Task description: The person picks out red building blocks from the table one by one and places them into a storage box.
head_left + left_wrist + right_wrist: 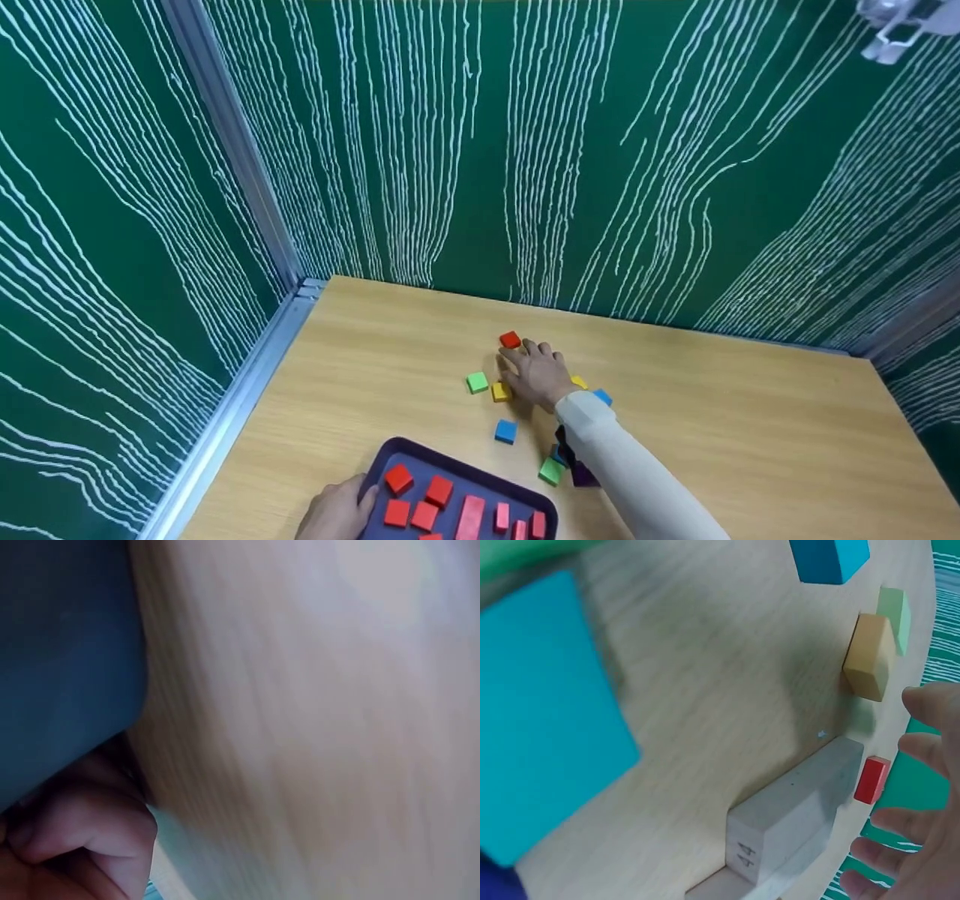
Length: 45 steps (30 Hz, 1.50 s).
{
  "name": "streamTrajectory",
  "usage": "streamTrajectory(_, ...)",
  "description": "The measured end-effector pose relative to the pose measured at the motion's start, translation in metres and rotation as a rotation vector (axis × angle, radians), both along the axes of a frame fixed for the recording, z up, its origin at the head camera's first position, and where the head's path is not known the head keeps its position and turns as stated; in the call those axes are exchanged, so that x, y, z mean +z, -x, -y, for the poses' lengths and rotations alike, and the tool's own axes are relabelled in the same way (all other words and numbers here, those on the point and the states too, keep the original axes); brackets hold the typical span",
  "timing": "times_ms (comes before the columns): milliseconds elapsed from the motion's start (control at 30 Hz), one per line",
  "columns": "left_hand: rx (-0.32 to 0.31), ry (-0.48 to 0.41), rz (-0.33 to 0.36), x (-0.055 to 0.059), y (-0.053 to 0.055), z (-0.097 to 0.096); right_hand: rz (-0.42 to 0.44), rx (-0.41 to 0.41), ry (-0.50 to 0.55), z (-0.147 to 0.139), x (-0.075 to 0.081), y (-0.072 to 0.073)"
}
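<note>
My right hand (536,373) reaches over the table with its fingers apart. Just beyond its fingertips lies a red block (510,340); the right wrist view shows a gap between that red block (872,780) and the fingers. Beside the hand sit a yellow block (501,391) and a light green block (477,382). A pale block marked 44 (780,802) lies below the palm, hidden in the head view. At the table's front, my left hand (336,510) grips the left rim of a dark tray (450,461); curled fingers (97,832) show at its edge.
Several red blocks (439,491) lie in the tray. A blue block (505,431) and a green block (551,472) are on the table (360,360), with another blue block (602,396) by the right sleeve. Green walls (480,225) with white streaks enclose the back and sides.
</note>
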State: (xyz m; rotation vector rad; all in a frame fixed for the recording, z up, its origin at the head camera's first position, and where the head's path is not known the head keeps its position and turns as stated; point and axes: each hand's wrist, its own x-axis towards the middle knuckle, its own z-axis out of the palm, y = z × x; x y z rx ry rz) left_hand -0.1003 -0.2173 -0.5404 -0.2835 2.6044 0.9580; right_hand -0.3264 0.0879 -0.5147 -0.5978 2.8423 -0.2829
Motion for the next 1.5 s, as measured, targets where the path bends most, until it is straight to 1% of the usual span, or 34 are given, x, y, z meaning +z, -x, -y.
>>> streamTrajectory(200, -0.03, -0.045, -0.005, -0.002, -0.001, 0.003, 0.049, -0.024, 0.02, 0.003, -0.006, 0.01)
streamTrajectory(300, -0.029, -0.057, 0.002, -0.002, -0.001, 0.004, 0.065, -0.024, 0.021, 0.005, -0.01, 0.014)
streamTrajectory(433, -0.016, -0.057, 0.011, -0.002, 0.002, 0.005, 0.051, -0.024, 0.01, 0.009, -0.012, 0.02)
streamTrajectory(500, -0.012, -0.055, 0.011, -0.002, 0.002, 0.006, 0.035, -0.03, 0.016, 0.011, -0.013, 0.019)
streamTrajectory(600, -0.011, -0.046, 0.004, -0.001, 0.0, 0.004, -0.004, -0.021, 0.033, 0.006, -0.009, 0.01)
streamTrajectory(700, -0.012, -0.033, -0.003, 0.001, -0.001, 0.004, -0.052, 0.018, 0.046, 0.002, -0.005, -0.002)
streamTrajectory(833, -0.003, -0.04, 0.017, 0.005, -0.002, 0.005, -0.13, 0.11, 0.092, -0.001, -0.003, -0.023)
streamTrajectory(900, 0.004, -0.049, 0.026, 0.005, -0.002, 0.005, -0.155, 0.156, 0.116, -0.001, -0.002, -0.034)
streamTrajectory(1100, -0.012, -0.025, -0.003, 0.003, -0.003, 0.003, -0.157, 0.264, 0.163, 0.007, 0.011, -0.069)
streamTrajectory(1267, -0.011, -0.004, -0.019, 0.005, -0.001, 0.003, -0.175, 0.347, 0.212, 0.022, 0.022, -0.1)
streamTrajectory(1367, -0.011, -0.006, -0.02, 0.005, -0.002, 0.003, -0.201, 0.418, 0.23, 0.029, 0.025, -0.121)
streamTrajectory(1433, -0.015, 0.001, -0.027, 0.004, -0.003, 0.002, -0.221, 0.471, 0.235, 0.033, 0.025, -0.135)
streamTrajectory(1500, -0.013, 0.006, -0.02, 0.004, -0.004, 0.001, -0.246, 0.527, 0.232, 0.037, 0.025, -0.15)
